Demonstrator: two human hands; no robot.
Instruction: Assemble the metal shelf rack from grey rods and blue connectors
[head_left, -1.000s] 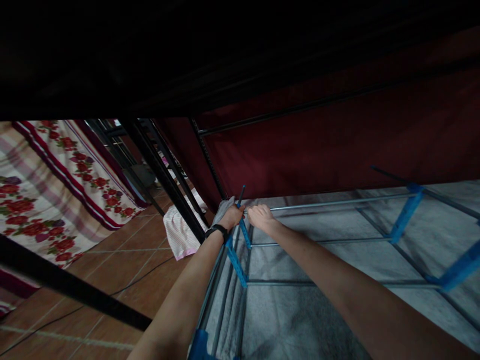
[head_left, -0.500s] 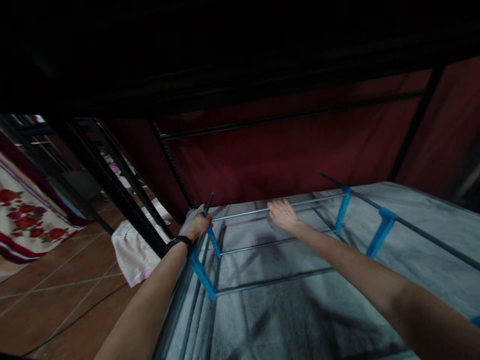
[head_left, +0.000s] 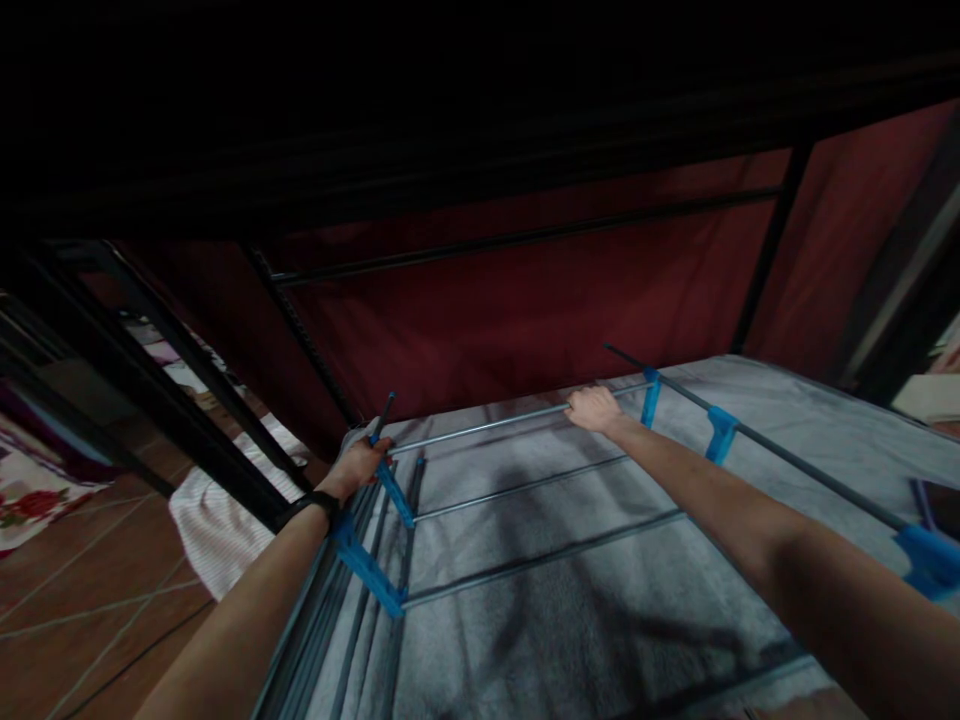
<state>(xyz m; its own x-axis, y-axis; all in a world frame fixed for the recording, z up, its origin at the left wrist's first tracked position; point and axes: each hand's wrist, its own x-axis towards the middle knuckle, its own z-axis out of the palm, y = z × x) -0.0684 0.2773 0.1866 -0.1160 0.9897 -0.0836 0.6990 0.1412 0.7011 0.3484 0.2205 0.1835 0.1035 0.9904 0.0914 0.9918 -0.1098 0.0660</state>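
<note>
A rack frame of grey metal rods (head_left: 517, 490) and blue plastic connectors (head_left: 370, 575) lies over a grey blanket (head_left: 540, 630). My left hand (head_left: 361, 464) is closed around the frame's far left corner, at a blue connector where a crosswise rod meets a side rod. Farther right, my right hand (head_left: 595, 408) is closed over the far crosswise rod (head_left: 480, 427), close to the right-hand blue connector (head_left: 649, 398). A long side rod (head_left: 817, 487) runs along the right, with more blue connectors on it. My fingertips are partly hidden behind the rods.
Several loose rods (head_left: 300, 630) lie at the bed's left edge. A black bed post (head_left: 161, 400) stands at the left, dark red cloth (head_left: 517, 320) hangs behind, and a dark structure hangs low overhead. A striped cloth (head_left: 217, 510) droops near the tiled floor (head_left: 97, 600).
My right hand has slid right along the far rod, nearer the right connector. The left hand keeps its hold at the corner. The view has turned to the right.
</note>
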